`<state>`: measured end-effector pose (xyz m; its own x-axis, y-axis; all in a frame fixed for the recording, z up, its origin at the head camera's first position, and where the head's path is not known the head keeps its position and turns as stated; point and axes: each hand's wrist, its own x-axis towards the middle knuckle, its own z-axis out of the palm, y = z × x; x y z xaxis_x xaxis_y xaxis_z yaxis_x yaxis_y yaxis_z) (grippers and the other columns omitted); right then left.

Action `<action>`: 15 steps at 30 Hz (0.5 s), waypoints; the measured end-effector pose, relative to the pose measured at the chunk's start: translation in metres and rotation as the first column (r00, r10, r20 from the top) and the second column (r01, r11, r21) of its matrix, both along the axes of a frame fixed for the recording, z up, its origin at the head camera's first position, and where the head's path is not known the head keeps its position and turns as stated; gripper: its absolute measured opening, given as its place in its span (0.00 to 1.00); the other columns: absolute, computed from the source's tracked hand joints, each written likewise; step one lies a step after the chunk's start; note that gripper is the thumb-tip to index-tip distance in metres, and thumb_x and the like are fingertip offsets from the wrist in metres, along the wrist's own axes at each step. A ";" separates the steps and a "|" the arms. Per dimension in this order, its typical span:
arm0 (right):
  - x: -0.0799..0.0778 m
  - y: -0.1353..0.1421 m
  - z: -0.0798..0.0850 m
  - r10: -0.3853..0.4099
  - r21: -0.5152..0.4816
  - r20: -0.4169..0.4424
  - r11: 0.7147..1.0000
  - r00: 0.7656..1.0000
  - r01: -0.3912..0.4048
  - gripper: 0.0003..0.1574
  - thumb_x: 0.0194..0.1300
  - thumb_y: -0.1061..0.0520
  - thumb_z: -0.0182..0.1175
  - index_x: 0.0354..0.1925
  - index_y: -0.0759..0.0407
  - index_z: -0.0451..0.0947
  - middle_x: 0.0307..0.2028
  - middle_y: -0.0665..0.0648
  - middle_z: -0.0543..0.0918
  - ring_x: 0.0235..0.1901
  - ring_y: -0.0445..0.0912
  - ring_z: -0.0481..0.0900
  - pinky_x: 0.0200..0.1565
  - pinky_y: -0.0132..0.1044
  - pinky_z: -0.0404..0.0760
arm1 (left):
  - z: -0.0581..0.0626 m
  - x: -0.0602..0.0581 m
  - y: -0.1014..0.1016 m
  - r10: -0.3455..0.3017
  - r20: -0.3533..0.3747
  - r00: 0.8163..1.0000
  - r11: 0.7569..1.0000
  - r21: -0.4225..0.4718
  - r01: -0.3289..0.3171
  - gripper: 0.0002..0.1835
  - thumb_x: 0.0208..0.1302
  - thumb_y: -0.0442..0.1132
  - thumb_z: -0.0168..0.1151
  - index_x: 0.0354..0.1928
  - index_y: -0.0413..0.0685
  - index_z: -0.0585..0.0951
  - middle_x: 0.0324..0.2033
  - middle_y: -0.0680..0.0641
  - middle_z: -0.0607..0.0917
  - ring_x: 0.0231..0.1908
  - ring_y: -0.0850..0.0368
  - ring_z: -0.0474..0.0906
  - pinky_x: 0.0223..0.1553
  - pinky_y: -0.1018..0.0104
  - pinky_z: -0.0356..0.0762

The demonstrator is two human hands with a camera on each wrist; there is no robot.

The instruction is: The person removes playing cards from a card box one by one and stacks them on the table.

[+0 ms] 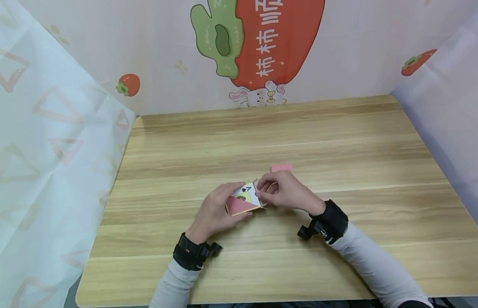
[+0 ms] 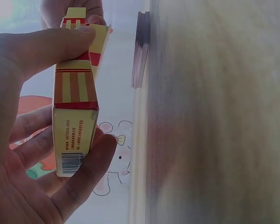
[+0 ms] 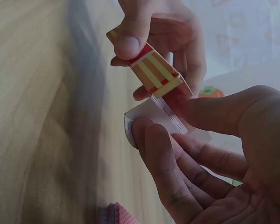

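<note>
My left hand (image 1: pixel 215 209) grips a playing-card box (image 1: pixel 241 206) above the table, thumb along one narrow edge and fingers round the other. On its face are a red-and-white pattern and an ace of spades picture. Stripes and a barcode show on the box (image 2: pixel 76 121) in the left wrist view. At the box's opened end, my right hand (image 1: pixel 286 190) has its thumb and fingers on the white end flap (image 3: pixel 154 115), pinching it. Whether cards are inside is hidden. Just beyond my right hand lies a red-patterned stack of cards (image 1: pixel 282 167).
Both hands work over a wooden table (image 1: pixel 177 158). A white cloth backdrop (image 1: pixel 158 55) with strawberry-like and cactus-like drawings rises at its far edge. More patterned cloth (image 1: pixel 50 171) hangs on the left, and pale cloth (image 1: pixel 446 111) on the right.
</note>
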<state>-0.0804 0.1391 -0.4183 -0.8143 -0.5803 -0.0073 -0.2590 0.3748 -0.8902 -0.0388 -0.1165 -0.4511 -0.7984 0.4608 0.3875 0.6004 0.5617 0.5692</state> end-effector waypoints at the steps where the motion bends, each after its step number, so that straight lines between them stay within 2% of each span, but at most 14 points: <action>1: 0.001 -0.001 -0.001 0.002 -0.003 0.004 1.000 1.000 -0.002 0.07 0.63 0.61 0.70 0.41 0.61 0.85 0.34 0.53 0.87 0.33 0.44 0.85 0.38 0.36 0.86 | 0.000 0.000 0.000 -0.001 -0.003 1.000 1.000 -0.001 0.001 0.43 0.44 0.50 0.84 0.64 0.47 0.80 0.56 0.49 0.86 0.52 0.58 0.81 0.48 0.60 0.83; 7: 0.002 -0.003 -0.007 -0.011 -0.017 0.013 1.000 1.000 0.011 0.07 0.61 0.63 0.69 0.39 0.62 0.82 0.34 0.54 0.85 0.33 0.44 0.84 0.38 0.36 0.86 | -0.001 0.002 0.000 -0.002 -0.003 1.000 1.000 -0.005 0.002 0.43 0.43 0.51 0.84 0.64 0.46 0.80 0.56 0.48 0.86 0.53 0.58 0.82 0.50 0.60 0.82; 15: 0.001 -0.002 -0.005 -0.029 0.006 0.068 1.000 0.997 0.029 0.06 0.62 0.62 0.70 0.38 0.60 0.82 0.33 0.53 0.86 0.33 0.43 0.85 0.38 0.35 0.86 | -0.001 0.002 0.000 0.009 0.004 1.000 1.000 -0.007 -0.009 0.42 0.44 0.52 0.84 0.64 0.46 0.80 0.55 0.50 0.86 0.51 0.59 0.81 0.46 0.61 0.83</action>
